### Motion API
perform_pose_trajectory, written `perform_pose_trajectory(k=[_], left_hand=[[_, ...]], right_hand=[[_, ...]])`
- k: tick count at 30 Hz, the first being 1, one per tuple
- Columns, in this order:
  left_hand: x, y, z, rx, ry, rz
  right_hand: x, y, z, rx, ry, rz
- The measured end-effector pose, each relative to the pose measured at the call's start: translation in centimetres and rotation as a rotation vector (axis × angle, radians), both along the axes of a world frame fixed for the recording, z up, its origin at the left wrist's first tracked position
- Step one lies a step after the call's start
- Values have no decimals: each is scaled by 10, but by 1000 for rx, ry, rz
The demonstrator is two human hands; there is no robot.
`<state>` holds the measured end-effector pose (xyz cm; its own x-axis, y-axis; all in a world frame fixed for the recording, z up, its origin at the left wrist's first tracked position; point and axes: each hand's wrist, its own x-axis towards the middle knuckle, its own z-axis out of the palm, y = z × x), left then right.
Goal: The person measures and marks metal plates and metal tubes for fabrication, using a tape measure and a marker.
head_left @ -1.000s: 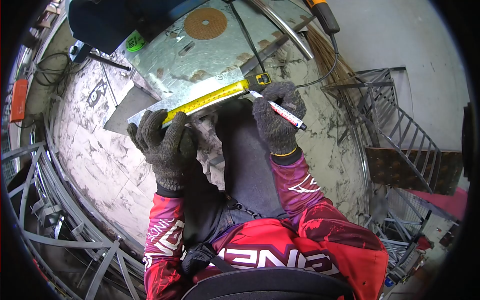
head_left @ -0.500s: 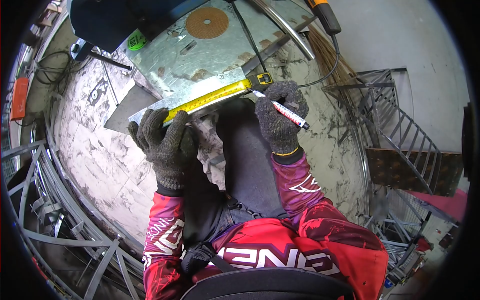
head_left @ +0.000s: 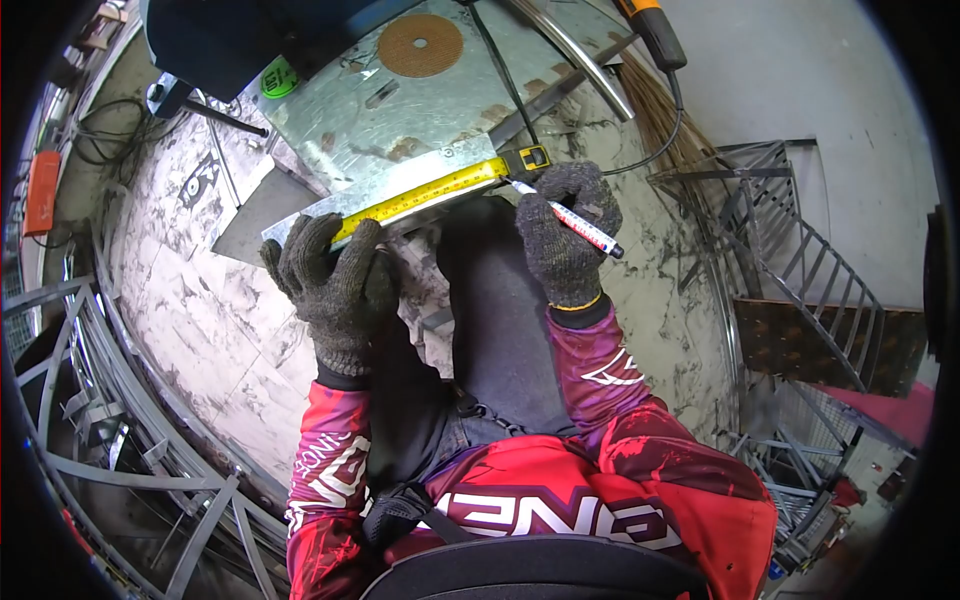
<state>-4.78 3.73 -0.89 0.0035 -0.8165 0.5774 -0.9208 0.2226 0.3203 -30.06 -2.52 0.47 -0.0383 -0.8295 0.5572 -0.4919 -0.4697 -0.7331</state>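
A yellow tape measure blade (head_left: 425, 197) lies pulled out along a flat grey metal strip (head_left: 370, 185) at the front edge of the metal worktable. Its case (head_left: 525, 159) rests at the strip's right end. My left hand (head_left: 335, 280), in a dark knitted glove, has its fingers bent over the strip's left part, pinching the blade's end there. In my gloved right hand (head_left: 568, 235) is a white marker pen (head_left: 580, 229) with red and blue print, its tip pointing at the tape beside the case.
On the worktable (head_left: 350, 125) lie a brown cutting disc (head_left: 420, 45) and a green round label (head_left: 279, 77). A blue machine (head_left: 250, 40) stands behind. An orange and black power tool (head_left: 652, 35) trails a cord at right. Metal frames (head_left: 800, 250) and steel bars (head_left: 150, 430) flank both sides.
The whole view has shifted slightly, moving everything a little to the right. Both hands keep the same grip and place on the tape and marker.
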Motion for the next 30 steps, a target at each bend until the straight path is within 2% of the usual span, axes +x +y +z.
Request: perform_pose_trajectory(k=[2, 6, 12, 15, 17, 19, 22, 23, 25, 30], left_hand=[[1, 0, 0, 0, 1, 1], [1, 0, -1, -9, -9, -1], [-2, 0, -1, -11, 7, 11], [-2, 0, 0, -7, 9, 14], [-3, 0, 3, -4, 5, 3], [-4, 0, 5, 20, 5, 10], [-5, 1, 6, 34, 13, 13], [-5, 1, 6, 34, 13, 12], [-4, 1, 5, 18, -3, 11], [-5, 0, 7, 20, 26, 5]], right_hand=[[2, -1, 6, -97, 87, -32], [1, 2, 2, -26, 70, -39], [7, 1, -2, 39, -162, -38], [7, -13, 6, -94, -50, -112], [0, -21, 11, -218, 218, -15], [0, -28, 15, -164, 258, -52], [-3, -42, 12, 87, 203, 81], [-5, -44, 11, 88, 202, 81], [-3, -48, 16, 431, -186, 224], [-6, -47, 6, 462, -312, 254]])
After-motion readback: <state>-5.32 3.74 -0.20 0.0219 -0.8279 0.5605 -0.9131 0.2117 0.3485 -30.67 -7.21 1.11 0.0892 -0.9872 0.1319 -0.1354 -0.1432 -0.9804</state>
